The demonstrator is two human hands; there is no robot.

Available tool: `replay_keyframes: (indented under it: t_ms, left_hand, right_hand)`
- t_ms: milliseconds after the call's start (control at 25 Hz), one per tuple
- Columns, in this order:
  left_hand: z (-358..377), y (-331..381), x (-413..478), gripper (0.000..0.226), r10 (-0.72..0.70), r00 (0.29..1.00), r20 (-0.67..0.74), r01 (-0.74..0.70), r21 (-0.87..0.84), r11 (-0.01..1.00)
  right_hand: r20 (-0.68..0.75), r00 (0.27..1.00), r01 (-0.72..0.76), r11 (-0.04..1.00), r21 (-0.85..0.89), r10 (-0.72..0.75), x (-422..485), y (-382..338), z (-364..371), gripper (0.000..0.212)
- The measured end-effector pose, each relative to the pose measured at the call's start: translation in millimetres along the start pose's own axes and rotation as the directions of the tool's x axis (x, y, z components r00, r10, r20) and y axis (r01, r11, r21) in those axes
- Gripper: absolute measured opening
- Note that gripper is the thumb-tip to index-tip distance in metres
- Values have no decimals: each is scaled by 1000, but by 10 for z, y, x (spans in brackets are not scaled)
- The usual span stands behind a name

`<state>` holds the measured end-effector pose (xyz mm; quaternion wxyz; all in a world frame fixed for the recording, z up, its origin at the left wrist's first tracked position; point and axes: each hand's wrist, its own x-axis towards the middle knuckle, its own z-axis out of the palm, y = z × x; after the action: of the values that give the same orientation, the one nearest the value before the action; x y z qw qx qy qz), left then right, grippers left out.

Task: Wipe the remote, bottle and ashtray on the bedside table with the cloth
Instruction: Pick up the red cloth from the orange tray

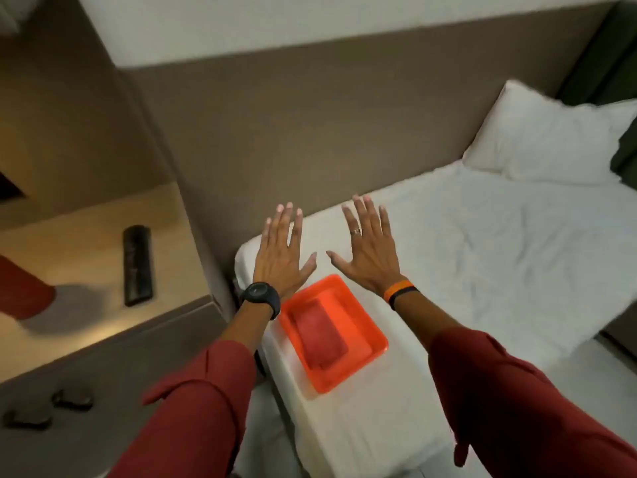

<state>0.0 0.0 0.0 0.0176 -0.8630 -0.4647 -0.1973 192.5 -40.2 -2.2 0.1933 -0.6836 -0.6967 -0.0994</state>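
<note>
No wiping is showing as done. Left of the tray, the remote is lying untouched on the bedside table; bottle and ashtray cannot be made out. The left hand and right hand are hovering spread and empty above the tray, where the folded cloth is lying. Right of the tray, the bed and pillow are blocking nothing.

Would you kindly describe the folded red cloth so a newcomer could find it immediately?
Start at the white bed; near its corner, below both open hands, sits an orange plastic tray. The folded red cloth lies flat inside it, darker and duller than the bright tray around it.
</note>
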Motion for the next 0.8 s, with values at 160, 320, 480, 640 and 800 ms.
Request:
replay_keyframes:
  t_ms: [160,320,480,640,800]
  left_hand:
    - [1240,-49,-571,78,-108,938,329,168,-161,973]
    - [2248,-156,-915,80,-183,768,613,358,-174,917]
    - [2835,-100,-1020,70,-245,615,749,560,-197,804]
    - [3128,76,-1091,56,-409,646,645,638,-161,753]
    - [3121,-35,-1034,24,-395,693,603,579,-139,804]
  right_hand:
    - [253,966,-67,995,75,46,-737,145,1200,88]
    - [440,897,-92,993,77,49,-1143,177,2173,76]
    - [566,821,-127,991,46,79,-1369,129,2820,61]
    - [539,832,-173,985,24,133,-1391,50,3178,37]
    - [536,762,-546,806,231,363,-1258,-36,3162,40]
